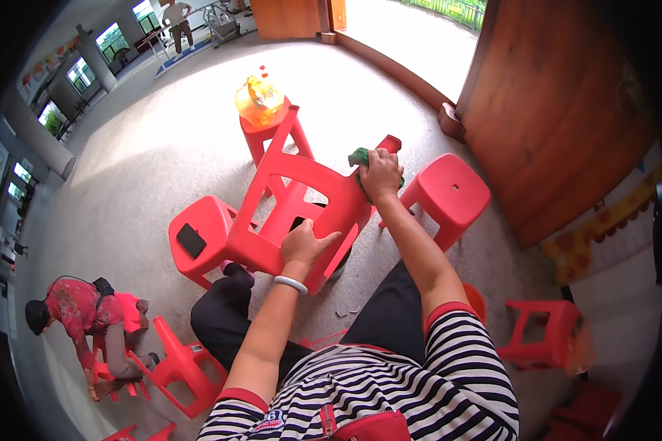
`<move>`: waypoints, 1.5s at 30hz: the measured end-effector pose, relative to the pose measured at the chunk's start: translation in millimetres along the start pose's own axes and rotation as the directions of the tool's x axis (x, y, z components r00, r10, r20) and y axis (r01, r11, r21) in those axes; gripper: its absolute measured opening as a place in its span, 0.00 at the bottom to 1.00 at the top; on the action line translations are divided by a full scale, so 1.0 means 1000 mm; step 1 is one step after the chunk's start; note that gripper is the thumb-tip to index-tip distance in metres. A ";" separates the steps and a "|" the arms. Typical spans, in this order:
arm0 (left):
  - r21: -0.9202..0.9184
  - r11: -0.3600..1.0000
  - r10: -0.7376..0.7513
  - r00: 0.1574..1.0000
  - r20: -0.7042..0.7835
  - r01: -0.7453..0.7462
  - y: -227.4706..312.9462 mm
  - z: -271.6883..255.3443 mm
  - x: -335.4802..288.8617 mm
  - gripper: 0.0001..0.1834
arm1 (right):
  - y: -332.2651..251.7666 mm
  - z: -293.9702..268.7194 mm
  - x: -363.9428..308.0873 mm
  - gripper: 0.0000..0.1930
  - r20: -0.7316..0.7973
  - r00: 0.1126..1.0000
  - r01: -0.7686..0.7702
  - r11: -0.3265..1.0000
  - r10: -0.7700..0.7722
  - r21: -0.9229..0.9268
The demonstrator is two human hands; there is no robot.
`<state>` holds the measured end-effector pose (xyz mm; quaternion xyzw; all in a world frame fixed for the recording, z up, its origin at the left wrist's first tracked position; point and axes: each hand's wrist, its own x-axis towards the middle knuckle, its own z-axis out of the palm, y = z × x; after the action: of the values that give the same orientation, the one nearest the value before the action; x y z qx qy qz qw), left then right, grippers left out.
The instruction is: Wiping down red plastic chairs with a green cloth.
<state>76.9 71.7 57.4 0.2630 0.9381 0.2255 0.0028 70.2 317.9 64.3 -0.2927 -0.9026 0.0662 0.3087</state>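
A large red plastic chair (294, 213) lay tipped on its side across the seated person's lap, so its frame faced up within reach. The left hand (307, 246) lay spread over the near edge of the chair's seat, fingers open and pressing down, apparently to steady it. Beyond that hand, at the chair's far leg, the right hand (381, 175) was closed around a green cloth (360, 156), pressed against the plastic as if wiping. Just right of the cloth hand stood a red stool (449, 192). Left of the steadying hand, another red stool (198, 242) carried a black phone (190, 240). Farther off, a yellow bag (257, 99) sat on a third stool.
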 end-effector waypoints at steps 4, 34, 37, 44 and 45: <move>0.004 1.000 -0.011 1.000 0.028 0.011 -0.002 -0.002 0.005 0.40 | -0.034 -0.005 -0.060 0.20 -0.078 0.997 0.032 0.992 -0.022 0.123; 0.032 0.999 -0.037 0.995 0.093 0.034 -0.011 -0.004 0.016 0.44 | -0.035 0.013 -0.082 0.22 -0.046 0.991 -0.114 0.972 0.126 0.207; -0.007 1.000 -0.008 0.995 0.098 0.009 -0.008 -0.004 0.017 0.43 | -0.046 0.004 -0.118 0.22 -0.055 0.996 -0.051 0.955 0.070 0.293; 0.028 1.000 0.005 0.996 0.092 -0.008 -0.003 -0.006 0.015 0.41 | -0.020 0.008 -0.073 0.19 -0.014 0.991 -0.124 0.939 0.135 0.321; 0.029 1.000 0.006 0.996 0.091 -0.009 -0.002 -0.006 0.016 0.41 | -0.013 0.009 -0.055 0.18 -0.013 0.983 -0.171 0.934 0.184 0.313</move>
<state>61.6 75.2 64.0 0.2765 0.9392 0.1994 0.0409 93.7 276.5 32.1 -0.3222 -0.8441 0.2289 0.3624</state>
